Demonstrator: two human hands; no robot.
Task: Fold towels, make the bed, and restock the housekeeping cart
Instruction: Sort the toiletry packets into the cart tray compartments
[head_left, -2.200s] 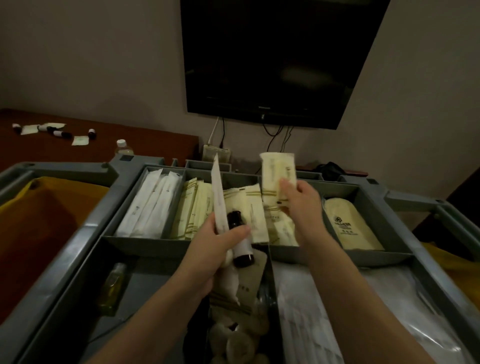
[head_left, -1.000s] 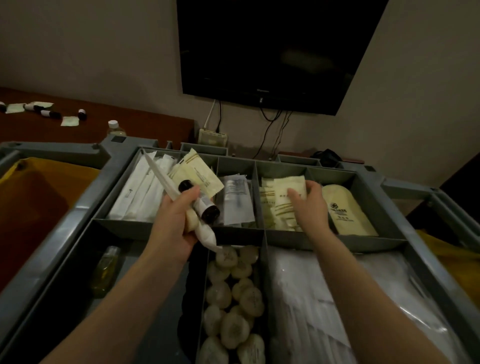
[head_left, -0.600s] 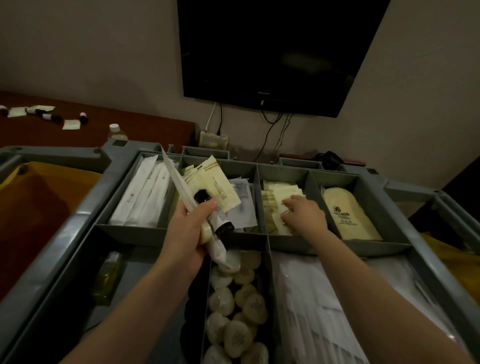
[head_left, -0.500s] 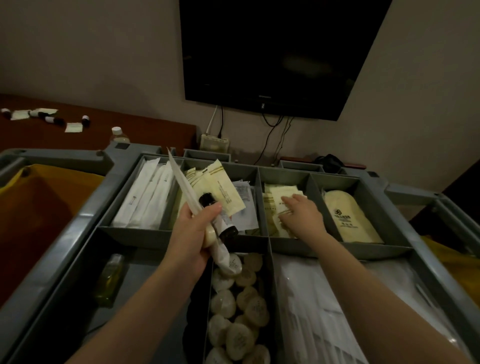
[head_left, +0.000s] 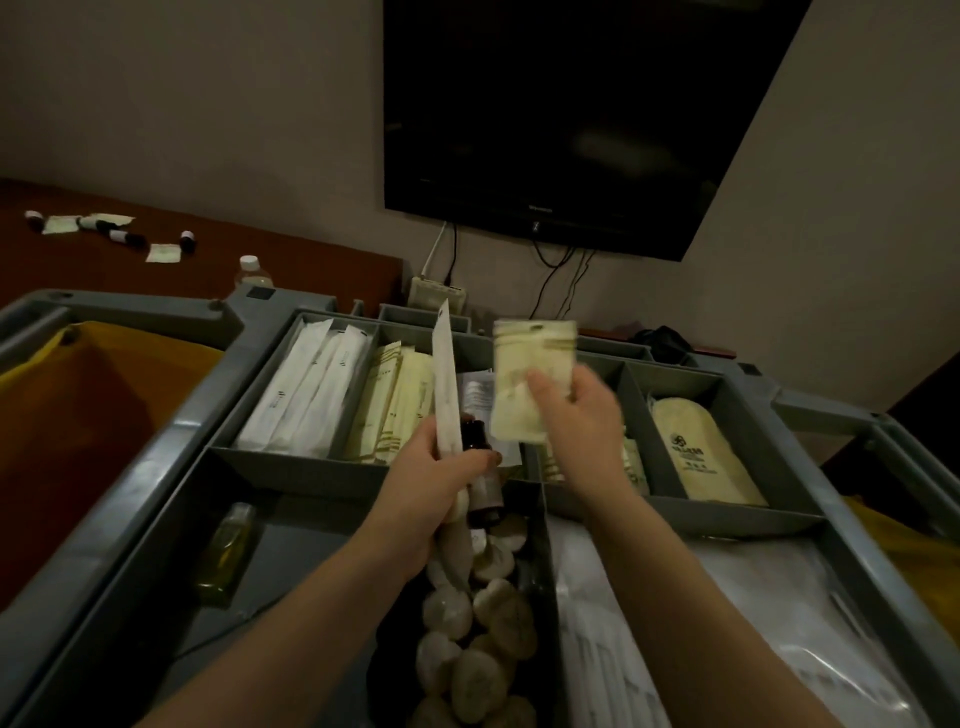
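Housekeeping cart (head_left: 291, 470) restock | your left hand (head_left: 431, 493) grips a long packet (head_left: 447, 395) plus bottle (head_left: 475, 436); right hand (head_left: 582, 410) pinches a sachet (head_left: 524, 374) | risk: crowded left grip could let the bottle slip.

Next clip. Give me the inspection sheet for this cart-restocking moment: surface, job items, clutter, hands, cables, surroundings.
Surface: grey cart tray, divided into compartments.
Job's things: white packets, sachet stack and logo pouch in rear compartments; round soaps front middle; yellow-liquid bottle front left.
Clutter: small bottles and sachets scattered on the brown desk.
Hands: left hand grips a long white packet and a dark bottle; right hand holds a cream sachet above the tray, blurred.
Cables: black cables hang under the TV; white cable runs to a wall box.
Surroundings: yellow bag beside the tray; dim light.
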